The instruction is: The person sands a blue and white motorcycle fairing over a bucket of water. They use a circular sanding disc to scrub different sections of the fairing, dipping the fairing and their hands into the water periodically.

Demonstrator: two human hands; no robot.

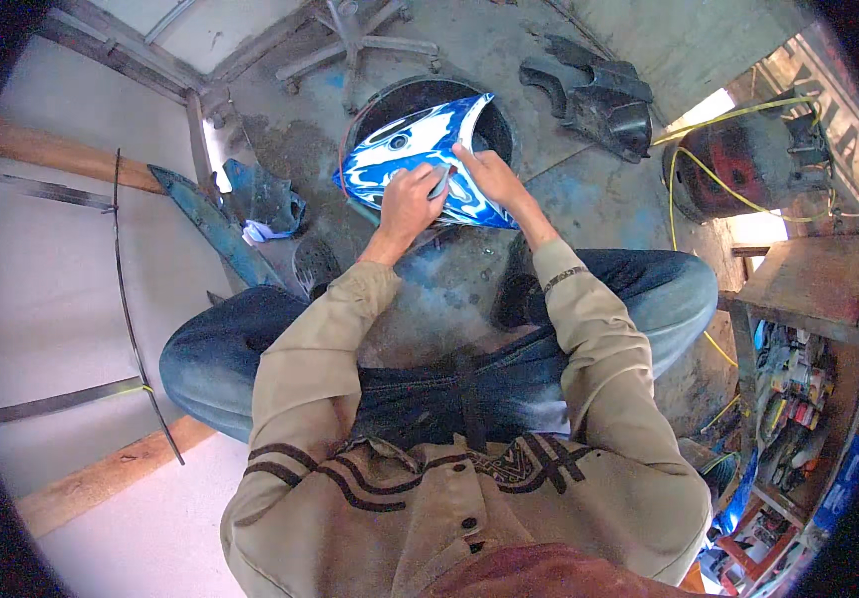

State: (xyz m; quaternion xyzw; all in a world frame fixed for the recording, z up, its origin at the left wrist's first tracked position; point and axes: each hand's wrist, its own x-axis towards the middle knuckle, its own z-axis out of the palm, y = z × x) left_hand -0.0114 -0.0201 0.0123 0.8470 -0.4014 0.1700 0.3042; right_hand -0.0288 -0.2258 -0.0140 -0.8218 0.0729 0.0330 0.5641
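Observation:
A glossy blue-and-white painted vehicle body panel (405, 159), pointed at its left end and with a round hole in it, lies tilted over a round black tub (499, 130). My left hand (412, 207) presses on the panel's near side, its fingers curled around a small grey-blue pad (438, 183), whose kind I cannot make out. At the panel's right edge, my right hand (497, 184) grips it with the thumb on top; the other fingers are partly hidden.
Black plastic parts (594, 95) lie on the floor at the far right. A yellow hose (699, 164) loops by a dark drum-like object (728, 174). Blue panels (215, 224) lean at the left. A chair base (352, 45) stands behind the tub, and a cluttered wooden shelf (808, 284) at the right.

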